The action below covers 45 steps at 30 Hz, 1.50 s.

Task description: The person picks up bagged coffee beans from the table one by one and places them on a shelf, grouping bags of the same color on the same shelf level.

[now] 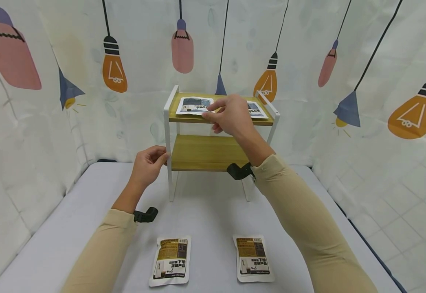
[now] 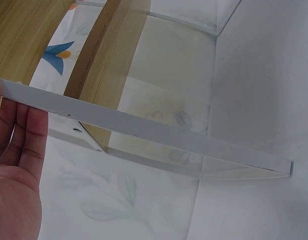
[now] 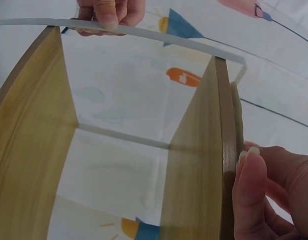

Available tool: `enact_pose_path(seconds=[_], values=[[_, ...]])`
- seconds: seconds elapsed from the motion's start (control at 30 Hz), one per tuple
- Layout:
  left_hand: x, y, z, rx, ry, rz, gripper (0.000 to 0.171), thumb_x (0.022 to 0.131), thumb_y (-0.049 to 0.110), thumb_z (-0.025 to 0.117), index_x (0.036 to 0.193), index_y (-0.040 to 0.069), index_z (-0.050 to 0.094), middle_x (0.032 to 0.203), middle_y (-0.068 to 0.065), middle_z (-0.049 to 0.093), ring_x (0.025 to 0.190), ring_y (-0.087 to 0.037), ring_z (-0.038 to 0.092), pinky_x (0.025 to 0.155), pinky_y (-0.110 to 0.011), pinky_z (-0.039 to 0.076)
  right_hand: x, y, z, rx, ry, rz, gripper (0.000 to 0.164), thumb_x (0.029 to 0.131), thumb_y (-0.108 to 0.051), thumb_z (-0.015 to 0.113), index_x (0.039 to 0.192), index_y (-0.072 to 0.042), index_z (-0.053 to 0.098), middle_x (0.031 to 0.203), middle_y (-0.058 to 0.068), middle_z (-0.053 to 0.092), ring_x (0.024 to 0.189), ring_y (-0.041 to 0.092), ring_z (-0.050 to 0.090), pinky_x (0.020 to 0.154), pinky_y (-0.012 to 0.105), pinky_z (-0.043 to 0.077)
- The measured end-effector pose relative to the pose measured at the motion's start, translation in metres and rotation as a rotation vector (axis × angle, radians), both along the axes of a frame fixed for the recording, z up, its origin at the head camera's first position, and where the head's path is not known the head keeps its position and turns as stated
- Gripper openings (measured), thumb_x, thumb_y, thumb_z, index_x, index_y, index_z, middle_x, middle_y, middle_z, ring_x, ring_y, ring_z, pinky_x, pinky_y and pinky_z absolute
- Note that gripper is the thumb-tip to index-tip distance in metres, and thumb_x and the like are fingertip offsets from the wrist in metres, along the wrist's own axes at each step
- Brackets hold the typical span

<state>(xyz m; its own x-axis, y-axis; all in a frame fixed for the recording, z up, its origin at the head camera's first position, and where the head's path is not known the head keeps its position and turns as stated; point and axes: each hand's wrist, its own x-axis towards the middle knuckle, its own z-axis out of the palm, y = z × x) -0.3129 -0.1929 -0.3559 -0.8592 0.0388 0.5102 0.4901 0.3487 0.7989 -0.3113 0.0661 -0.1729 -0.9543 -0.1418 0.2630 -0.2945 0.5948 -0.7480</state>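
A small two-tier shelf rack point(image 1: 209, 152) has white side frames and wooden boards. My left hand point(image 1: 148, 166) grips its left white post point(image 2: 144, 129), fingers behind it in the left wrist view. Up at the top board point(image 1: 191, 118), my right hand point(image 1: 231, 116) pinches the right side of a white-edged packet point(image 1: 192, 106) with a blue-and-white label. That packet lies flat on the left part of the board; its edge point(image 3: 237, 115) shows in the right wrist view beside the fingertips. Another packet point(image 1: 257, 110) lies to the right, partly hidden by my right hand.
Two brown-and-white packets point(image 1: 170, 260) point(image 1: 254, 259) lie apart on the white table point(image 1: 205, 219) in front of the rack. The lower board point(image 1: 205, 150) is below my right wrist. White curtains point(image 1: 143, 81) printed with lamps hang around the table.
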Motion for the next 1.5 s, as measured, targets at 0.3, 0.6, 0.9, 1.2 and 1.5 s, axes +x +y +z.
enact_pose_path(seconds=[0.3, 0.6, 0.9, 1.2, 1.5], values=[[0.022, 0.009, 0.02, -0.008, 0.016, -0.022, 0.024, 0.101, 0.008, 0.064, 0.115, -0.012, 0.067, 0.099, -0.03, 0.07, 0.078, -0.021, 0.069, 0.075, -0.019, 0.059, 0.003, 0.005, -0.008, -0.048, 0.065, 0.028, 0.033, 0.088, -0.03, 0.082, 0.116, -0.013, 0.078, 0.085, 0.006, 0.076, 0.064, 0.02, 0.074, 0.065, 0.029, 0.062], [0.001, 0.001, 0.001, -0.006, 0.007, -0.006, 0.024, 0.101, 0.009, 0.064, 0.117, -0.008, 0.069, 0.101, -0.028, 0.071, 0.079, -0.019, 0.069, 0.075, -0.02, 0.059, 0.013, 0.01, -0.021, -0.102, 0.098, 0.054, 0.028, 0.088, -0.031, 0.082, 0.11, -0.012, 0.08, 0.081, 0.005, 0.077, 0.064, 0.02, 0.074, 0.066, 0.026, 0.062], [-0.003, -0.001, -0.005, 0.006, 0.038, -0.011, 0.027, 0.101, 0.02, 0.066, 0.116, -0.002, 0.07, 0.098, -0.019, 0.073, 0.078, -0.009, 0.068, 0.076, -0.024, 0.061, 0.024, 0.017, -0.04, -0.131, 0.107, 0.107, 0.026, 0.09, -0.034, 0.08, 0.107, -0.015, 0.081, 0.085, 0.004, 0.078, 0.069, 0.017, 0.074, 0.071, 0.027, 0.062], [-0.003, -0.001, -0.005, -0.005, 0.031, -0.002, 0.028, 0.101, 0.019, 0.066, 0.116, -0.003, 0.07, 0.098, -0.019, 0.072, 0.078, -0.01, 0.068, 0.077, -0.023, 0.061, 0.033, 0.029, -0.065, -0.236, 0.092, 0.177, 0.029, 0.09, -0.028, 0.081, 0.111, -0.009, 0.08, 0.091, 0.011, 0.079, 0.075, 0.019, 0.076, 0.077, 0.028, 0.062], [0.003, 0.003, 0.002, -0.01, 0.003, 0.004, 0.023, 0.101, 0.011, 0.064, 0.117, -0.005, 0.069, 0.102, -0.027, 0.071, 0.08, -0.019, 0.068, 0.074, -0.011, 0.055, 0.042, 0.042, -0.086, -0.279, 0.09, 0.177, 0.028, 0.089, -0.028, 0.082, 0.109, -0.008, 0.079, 0.091, 0.009, 0.079, 0.08, 0.023, 0.075, 0.075, 0.028, 0.063]])
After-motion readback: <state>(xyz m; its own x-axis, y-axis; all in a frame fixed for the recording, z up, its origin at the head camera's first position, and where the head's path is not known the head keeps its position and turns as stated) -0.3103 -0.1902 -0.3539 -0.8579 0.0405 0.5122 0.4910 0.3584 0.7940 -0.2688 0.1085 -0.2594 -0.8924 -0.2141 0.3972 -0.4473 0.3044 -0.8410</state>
